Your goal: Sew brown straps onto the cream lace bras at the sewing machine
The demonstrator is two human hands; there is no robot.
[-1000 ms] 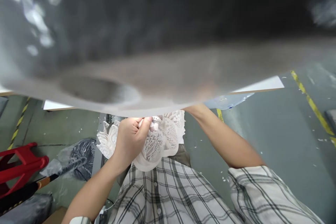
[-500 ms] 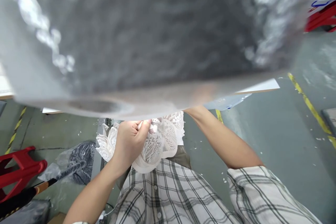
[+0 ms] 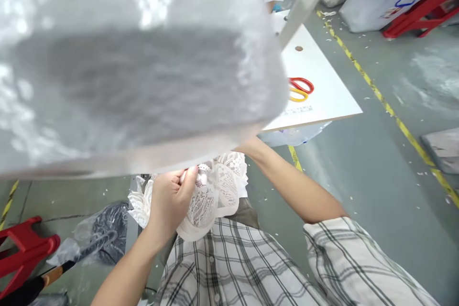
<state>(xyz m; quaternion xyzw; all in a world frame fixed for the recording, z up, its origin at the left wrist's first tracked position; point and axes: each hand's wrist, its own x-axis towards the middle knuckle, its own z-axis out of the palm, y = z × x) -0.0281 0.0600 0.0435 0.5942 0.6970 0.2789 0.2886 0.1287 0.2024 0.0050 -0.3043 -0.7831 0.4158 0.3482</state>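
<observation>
Grey-green workshop floor (image 3: 358,191) with a yellow line (image 3: 380,95) runs off toward 2 o'clock, where a white table (image 3: 322,100) carries red-and-yellow scissors (image 3: 300,89). At 11 o'clock a blurred, shiny plastic sheet (image 3: 136,67) fills the view. Low at 6 o'clock, just above the plaid shirt (image 3: 229,267), the left hand (image 3: 168,201) is closed on a white lace garment (image 3: 218,191), fingers pinching its upper edge. The right forearm (image 3: 294,186) reaches up beneath the sheet. The right hand is hidden there, so its grip cannot be told.
</observation>
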